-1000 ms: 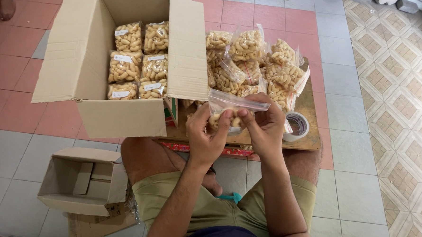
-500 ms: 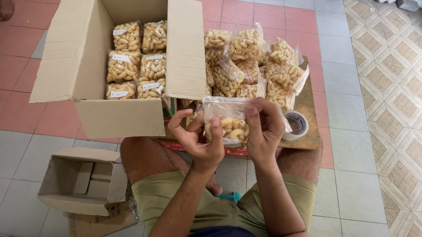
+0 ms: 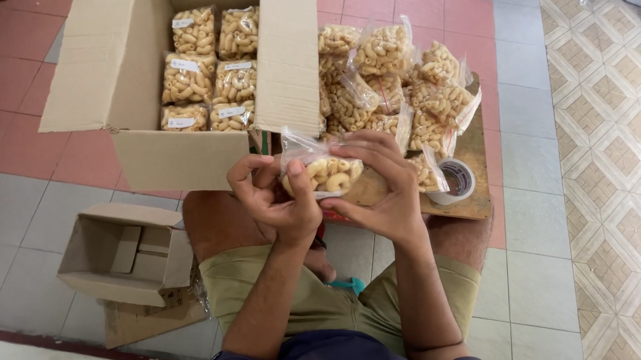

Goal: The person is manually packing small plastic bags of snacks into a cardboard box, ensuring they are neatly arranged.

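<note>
Above the lap, just in front of a low wooden board (image 3: 473, 202), both hands hold one clear snack bag (image 3: 322, 171) filled with pale curled crackers. The left hand (image 3: 278, 203) has its thumb pressed on the bag's front and its fingers curled behind, clamped on the left side. The right hand (image 3: 386, 191) wraps its fingers over the top and right side, also closed on the bag.

The bag looks light and soft: thin, slick plastic that crumples, with brittle pieces inside that would likely crack under a hard squeeze. The empty plastic at the top, or the two sides with a gentle hold, seem the safest places to take it.

A pile of filled bags (image 3: 395, 83) lies on the board, next to a roll of tape (image 3: 456, 181). To the left stands a big open cardboard box (image 3: 154, 158) with labelled bags stacked inside, and a small empty box (image 3: 125, 253) sits on the tiled floor (image 3: 540, 264).

Compared with a second ago, the bag is no longer stretched flat between the hands by its top edge; it has been turned and gathered, with the hands closer together around its filled part.
</note>
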